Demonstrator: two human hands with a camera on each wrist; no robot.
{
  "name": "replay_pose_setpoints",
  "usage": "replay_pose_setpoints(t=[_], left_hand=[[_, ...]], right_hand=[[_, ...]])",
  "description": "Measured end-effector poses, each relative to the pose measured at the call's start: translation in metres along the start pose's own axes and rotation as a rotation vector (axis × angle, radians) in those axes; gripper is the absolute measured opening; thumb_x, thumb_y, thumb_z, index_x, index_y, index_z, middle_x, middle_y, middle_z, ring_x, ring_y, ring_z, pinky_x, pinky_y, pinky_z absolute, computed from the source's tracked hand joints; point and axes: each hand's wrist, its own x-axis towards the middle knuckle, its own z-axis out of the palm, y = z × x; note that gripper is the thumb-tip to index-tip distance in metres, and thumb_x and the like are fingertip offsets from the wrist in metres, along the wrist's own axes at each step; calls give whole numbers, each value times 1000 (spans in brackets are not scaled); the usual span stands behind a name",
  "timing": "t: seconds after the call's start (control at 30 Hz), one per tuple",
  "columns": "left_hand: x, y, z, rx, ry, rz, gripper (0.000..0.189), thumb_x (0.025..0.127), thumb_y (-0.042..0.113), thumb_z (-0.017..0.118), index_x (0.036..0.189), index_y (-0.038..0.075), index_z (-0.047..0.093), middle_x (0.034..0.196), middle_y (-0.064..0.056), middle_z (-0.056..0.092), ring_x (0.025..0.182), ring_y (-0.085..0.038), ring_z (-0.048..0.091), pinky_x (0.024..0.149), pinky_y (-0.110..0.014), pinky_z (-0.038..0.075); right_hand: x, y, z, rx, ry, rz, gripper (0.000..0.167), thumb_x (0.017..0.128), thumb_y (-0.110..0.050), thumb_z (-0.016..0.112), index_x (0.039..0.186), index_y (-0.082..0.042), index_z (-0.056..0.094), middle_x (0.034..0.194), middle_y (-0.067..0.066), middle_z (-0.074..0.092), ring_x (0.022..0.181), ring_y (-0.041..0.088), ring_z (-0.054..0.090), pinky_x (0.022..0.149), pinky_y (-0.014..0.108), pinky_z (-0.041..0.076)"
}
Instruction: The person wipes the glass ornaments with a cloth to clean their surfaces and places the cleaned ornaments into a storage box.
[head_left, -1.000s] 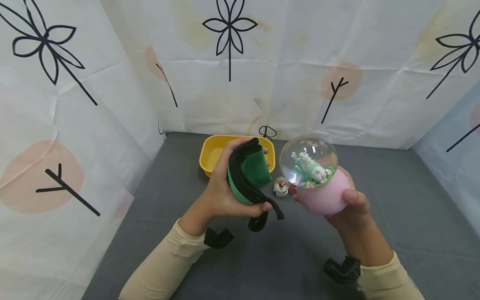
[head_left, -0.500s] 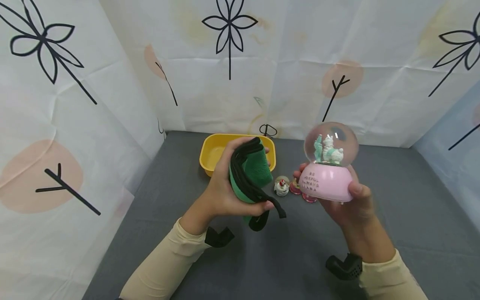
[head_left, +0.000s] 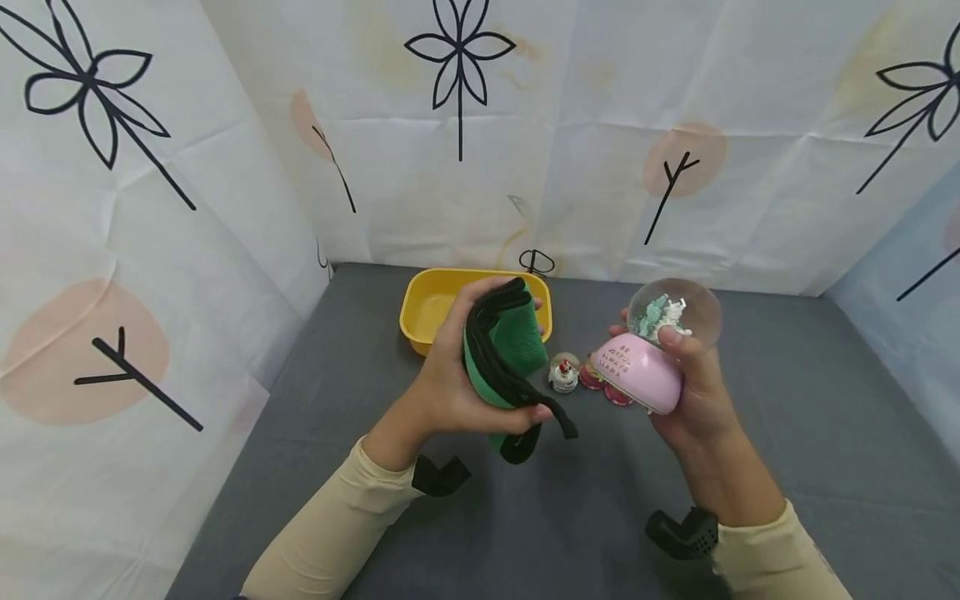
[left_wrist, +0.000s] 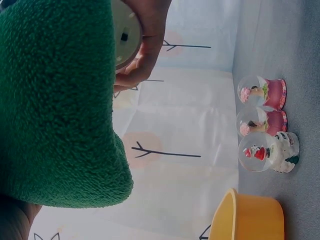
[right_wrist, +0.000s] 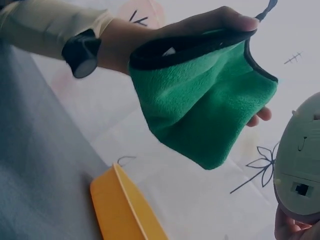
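Note:
My left hand (head_left: 442, 383) grips a folded green cloth (head_left: 517, 337) with black edging, and a black strip of it dangles past the thumb. To the right, my right hand (head_left: 701, 400) holds a snow globe (head_left: 641, 371) with a pink base and white and mint figures inside. The globe leans over, its thumb lying across the dome's lower edge. In the right wrist view the pale underside of the snow globe (right_wrist: 302, 165) shows, with a small dark socket. Cloth and globe are apart, both held above the table.
A yellow tub (head_left: 423, 312) stands at the back of the grey table (head_left: 337, 358), partly behind the left hand. Several small snow globes stand in a row beside it, one with a white base (left_wrist: 287, 152), two with pink-red bases (left_wrist: 276, 95). Patterned white cloth walls (head_left: 585, 167) surround the table.
My right hand first turned the pink snow globe upright and raised it, then lowered it and tilted it over, thumb now on the dome. The left hand and green cloth barely shifted.

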Motion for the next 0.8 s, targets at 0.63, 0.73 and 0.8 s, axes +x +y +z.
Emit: replay_pose_setpoints(t=[0.63, 0.73, 0.8], left_hand=[[0, -3, 2, 7, -17, -57, 113, 60, 11, 99, 153, 6, 35, 144, -16, 59, 126, -32, 62, 111, -44, 55], [0, -4, 2, 6, -18, -73, 115, 56, 4, 97, 153, 6, 35, 145, -15, 59, 126, -33, 61, 111, -44, 55], [0, -4, 2, 8, -22, -76, 115, 56, 3, 97, 153, 6, 35, 145, -15, 59, 126, -34, 61, 111, -44, 55]], right_hand=[[3, -4, 4, -377, 29, -165, 58, 80, 20, 68, 132, -5, 65, 121, 4, 71, 110, 21, 64, 83, 26, 58], [4, -5, 3, -460, 7, -171, 64, 77, 22, 74, 136, -3, 64, 121, 4, 72, 107, 20, 66, 82, 25, 59], [3, -4, 3, -496, 5, -169, 69, 74, 25, 76, 137, 0, 62, 123, 6, 70, 107, 19, 68, 81, 23, 61]])
